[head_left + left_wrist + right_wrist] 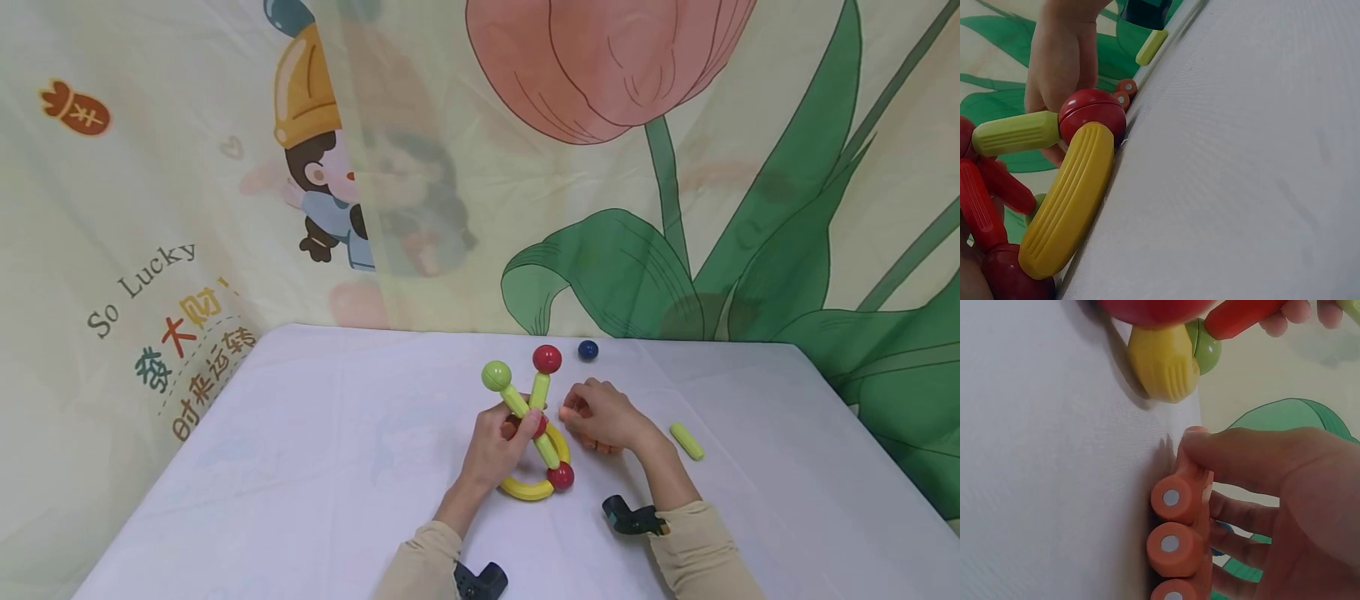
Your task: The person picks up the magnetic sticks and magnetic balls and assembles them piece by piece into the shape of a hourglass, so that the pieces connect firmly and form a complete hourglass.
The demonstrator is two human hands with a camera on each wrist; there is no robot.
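Observation:
My left hand (487, 454) grips a model of magnetic sticks and balls near its middle. Light green sticks (545, 450) rise from it, topped by a green ball (496, 375) and a red ball (547, 358). Low down, yellow curved sticks (1069, 200) join red balls (1092, 115) at the tabletop; red sticks (984, 206) show in the left wrist view. Just right of the model, my right hand (611, 417) pinches an orange wheeled base (1197, 515) standing on the table, thumb at one end, fingers behind it. Its far end is cut off in the right wrist view.
A dark blue ball (588, 350) lies near the table's back edge. One loose light green stick (686, 441) rests right of my right hand. The white-covered table (300, 467) meets a printed cloth backdrop (420, 167) at the back.

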